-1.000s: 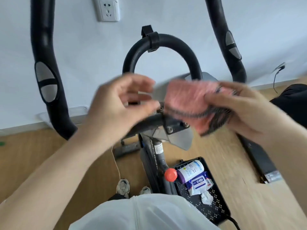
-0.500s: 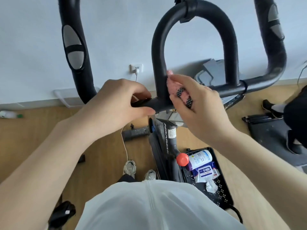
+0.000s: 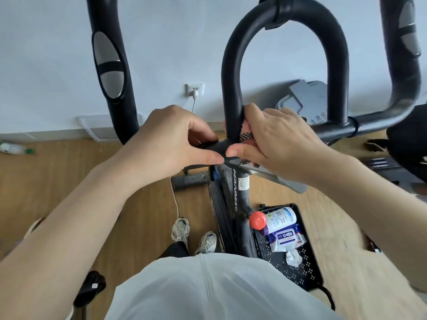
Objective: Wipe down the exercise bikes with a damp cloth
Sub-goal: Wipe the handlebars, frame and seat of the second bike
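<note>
The exercise bike's black handlebar [image 3: 231,72] loops up in the centre, with two side grips rising left and right. My right hand [image 3: 277,144] holds a pink cloth with a black-and-white checked edge [image 3: 245,135] against the base of the loop's left leg; most of the cloth is hidden under the fingers. My left hand [image 3: 171,144] grips the short black crossbar [image 3: 213,146] just left of that joint, thumb beneath it. The two thumbs nearly touch.
A black perforated tray [image 3: 307,271] on the wooden floor to the right holds a bottle, a wipes packet [image 3: 286,237] and a crumpled tissue. A red knob [image 3: 257,220] sticks out from the bike frame. A white cable hangs from the wall socket [image 3: 194,89]. My shoes stand left of the frame.
One second ago both hands held the cloth in the air before the bar. Since then the right hand has pressed it onto the loop's base and the left has taken the crossbar.
</note>
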